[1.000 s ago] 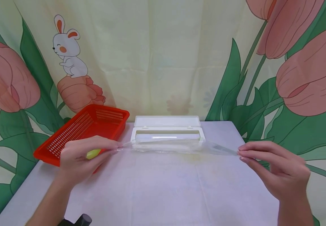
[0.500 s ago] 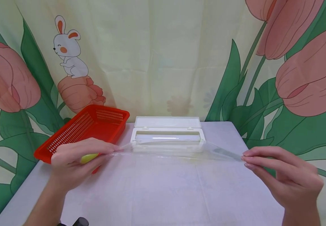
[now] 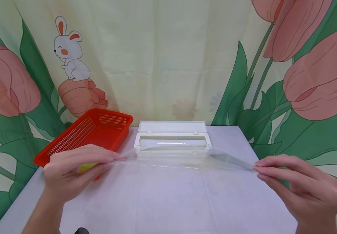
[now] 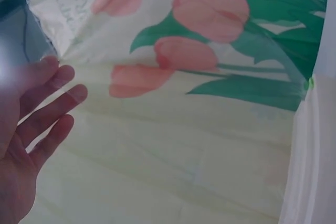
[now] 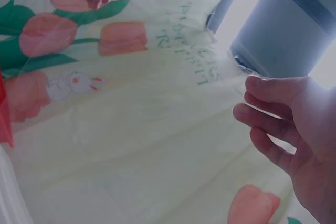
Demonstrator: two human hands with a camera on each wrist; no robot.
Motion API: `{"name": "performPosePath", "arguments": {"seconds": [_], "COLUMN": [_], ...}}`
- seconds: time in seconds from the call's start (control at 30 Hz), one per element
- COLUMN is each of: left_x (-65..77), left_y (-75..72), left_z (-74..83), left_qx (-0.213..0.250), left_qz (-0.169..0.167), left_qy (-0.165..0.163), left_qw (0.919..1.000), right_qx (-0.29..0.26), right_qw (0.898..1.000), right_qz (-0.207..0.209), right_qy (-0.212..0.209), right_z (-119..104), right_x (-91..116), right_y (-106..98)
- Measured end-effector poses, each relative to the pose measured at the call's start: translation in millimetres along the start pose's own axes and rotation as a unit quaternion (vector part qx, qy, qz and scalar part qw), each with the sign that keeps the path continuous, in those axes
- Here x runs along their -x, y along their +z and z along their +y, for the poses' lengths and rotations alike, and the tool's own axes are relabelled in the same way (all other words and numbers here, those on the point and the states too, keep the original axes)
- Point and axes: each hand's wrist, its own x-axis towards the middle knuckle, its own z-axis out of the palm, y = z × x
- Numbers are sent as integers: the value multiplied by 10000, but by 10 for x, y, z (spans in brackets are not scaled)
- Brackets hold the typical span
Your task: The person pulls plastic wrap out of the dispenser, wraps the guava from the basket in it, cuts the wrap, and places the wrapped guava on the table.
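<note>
A sheet of clear cling film stretches toward me from a white dispenser box, whose lid stands raised at the back. Inside the box lies the film roll. My left hand pinches the sheet's left front corner between thumb and fingertips. At the right front corner, my right hand pinches it the same way. Both wrist views look through the film; the thumb and index finger of the left hand and of the right hand meet at its edge, other fingers loosely spread.
A red plastic basket stands at the back left, partly behind my left hand. Something yellow-green shows through the gap in that hand. The white-covered table reaches back to a printed curtain.
Both hands have drawn back toward me and moved apart, keeping their pinch. More cling film now spans between them and the box. The box and basket have stayed put.
</note>
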Motion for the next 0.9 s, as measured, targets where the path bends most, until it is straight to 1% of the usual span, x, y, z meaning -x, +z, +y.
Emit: {"name": "performPosePath", "arguments": {"seconds": [0.1, 0.2, 0.27, 0.33, 0.5, 0.6, 0.73, 0.83, 0.9], "left_x": [14, 34, 45, 49, 24, -3, -28, -23, -9], "left_y": [-15, -31, -35, -33, -11, 5, 26, 31, 30], "left_z": [6, 8, 10, 6, 2, -4, -25, -47, -67], "left_qx": [35, 46, 44, 74, 199, 292, 313, 264, 243], "left_qz": [-36, -95, -107, -126, -132, -93, -31, -25, -61], "left_qy": [85, 156, 159, 143, 32, -35, -95, -175, -245], "left_qw": [10000, 9998, 9998, 9998, 9997, 9995, 9995, 9995, 9994], "right_qx": [128, 290, 290, 226, 15, -96, -522, -824, -868], "right_qw": [9998, 9986, 9982, 9986, 9998, 9998, 9986, 9966, 9962], "right_qz": [-109, -406, -511, -453, -133, -81, 6, 29, 15], "right_qy": [81, 162, 120, 151, 161, 157, 23, -75, -28], "right_z": [5, -14, -17, -16, 11, 16, 62, 122, 155], "right_x": [57, 84, 89, 85, 53, 7, -60, -83, -82], "right_y": [-71, -143, -166, -159, -74, -24, 60, 105, 107]}}
